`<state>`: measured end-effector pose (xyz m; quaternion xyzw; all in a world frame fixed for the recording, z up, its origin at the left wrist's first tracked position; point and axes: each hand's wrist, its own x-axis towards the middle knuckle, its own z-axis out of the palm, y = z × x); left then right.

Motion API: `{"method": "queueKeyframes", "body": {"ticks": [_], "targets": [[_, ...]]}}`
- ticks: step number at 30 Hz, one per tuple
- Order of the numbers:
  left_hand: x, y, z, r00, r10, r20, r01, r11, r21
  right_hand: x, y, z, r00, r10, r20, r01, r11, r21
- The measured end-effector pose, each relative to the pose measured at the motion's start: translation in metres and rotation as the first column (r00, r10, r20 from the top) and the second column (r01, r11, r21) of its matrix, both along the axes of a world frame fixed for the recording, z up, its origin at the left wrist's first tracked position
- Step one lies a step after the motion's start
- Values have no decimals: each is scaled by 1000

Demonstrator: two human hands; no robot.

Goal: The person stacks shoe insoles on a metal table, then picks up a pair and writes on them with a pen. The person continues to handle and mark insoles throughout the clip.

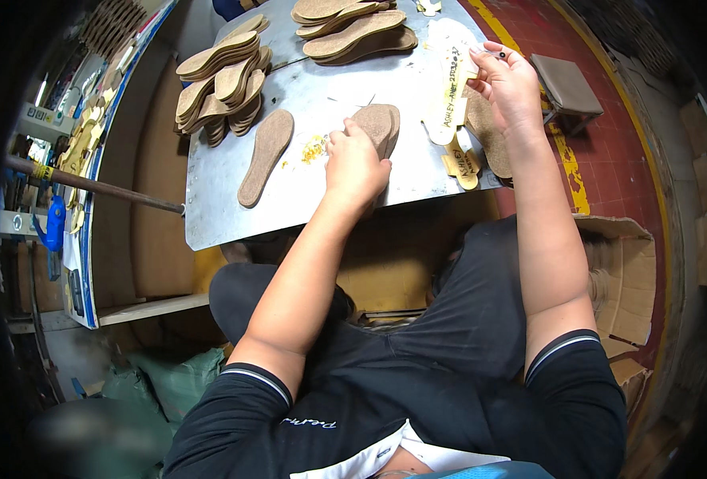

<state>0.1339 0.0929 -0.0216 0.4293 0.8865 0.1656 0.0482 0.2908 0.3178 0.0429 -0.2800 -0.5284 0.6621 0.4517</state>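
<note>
My left hand (352, 164) is closed over two stacked, brown, speckled insoles (377, 124) near the table's front edge, partly hiding them. A single insole (266, 156) lies flat to its left. Above the right side of the table, my right hand (509, 84) pinches a slim, pen-like thing (501, 55) with a dark end. Beside that hand lies a long pale sole-shaped template (449, 84) with black handwriting. A smaller yellowish template (461, 162) sits below it. Another brown insole (487, 132) is partly covered by my right hand and wrist.
Stacks of insoles stand on the metal table (218, 215) at the back left (226, 80) and back middle (357, 32). Yellow crumbs (314, 149) lie near my left hand. A metal rod (106, 188) reaches the table from the left. A stool (567, 84) stands to the right.
</note>
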Motion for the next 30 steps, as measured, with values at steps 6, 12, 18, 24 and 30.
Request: {"method": "queueKeyframes", "body": {"ticks": [6,12,18,24,30], "targets": [[-5,-5,13,999,10,-33,-7,996,89,3,4,5,998,-50,-50,50,999,9],[-56,-19,50,991,104,88,-120,972,204,4,6,-1,998,-56,-40,58,998,32],[-54,0,50,996,-32,86,9,967,255,-2,7,-1,997,-72,0,72,995,75],[24,48,13,999,-49,24,46,991,123,-6,12,-6,998,-69,12,68,995,67],[27,18,5,992,24,-120,-5,988,157,-1,7,-7,998,-58,17,57,996,69]]}}
